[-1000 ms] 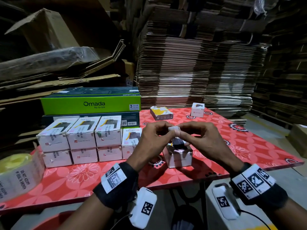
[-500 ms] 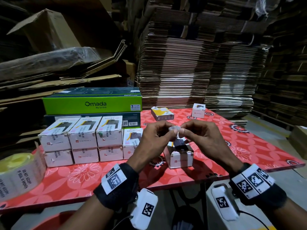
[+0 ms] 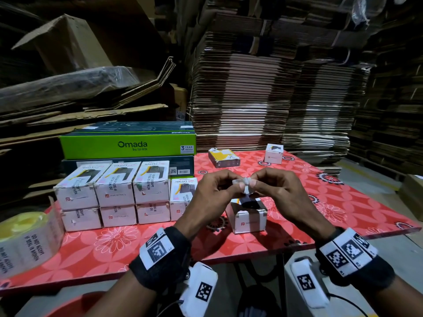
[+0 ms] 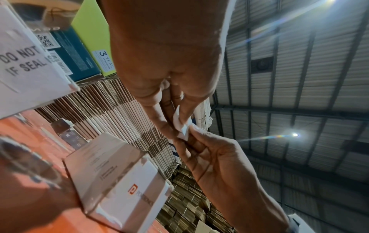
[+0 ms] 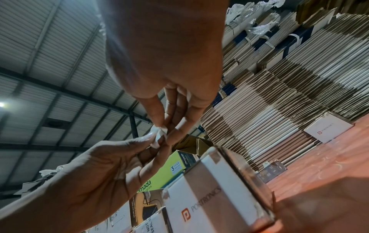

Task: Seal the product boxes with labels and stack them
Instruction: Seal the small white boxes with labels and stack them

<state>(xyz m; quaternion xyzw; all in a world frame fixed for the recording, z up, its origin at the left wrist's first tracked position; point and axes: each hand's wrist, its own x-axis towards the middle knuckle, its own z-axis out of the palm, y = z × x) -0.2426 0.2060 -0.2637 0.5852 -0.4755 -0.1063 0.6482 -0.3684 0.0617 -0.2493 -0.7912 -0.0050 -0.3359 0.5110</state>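
Both hands meet above the red table (image 3: 343,202) and pinch a small white label (image 3: 245,186) between thumbs and forefingers. My left hand (image 3: 237,185) holds its left edge, my right hand (image 3: 253,183) the right edge. The label (image 4: 182,126) looks creased and partly folded in the left wrist view, and it shows as a crumpled label (image 5: 158,136) in the right wrist view. Directly below stands a white product box (image 3: 248,217) with a dark picture on top, untouched by either hand. To the left is a two-high stack of sealed boxes (image 3: 119,193).
A label roll (image 3: 27,241) lies at the table's left front corner. A green Omada carton (image 3: 128,145) sits behind the stack. Two more small boxes, one lying box (image 3: 224,158) and one upright box (image 3: 273,154), rest at the far edge. Flattened cardboard towers behind.
The hands stay above the box. The label between the fingertips lay flat a second ago and now hangs down, creased, between the thumbs.
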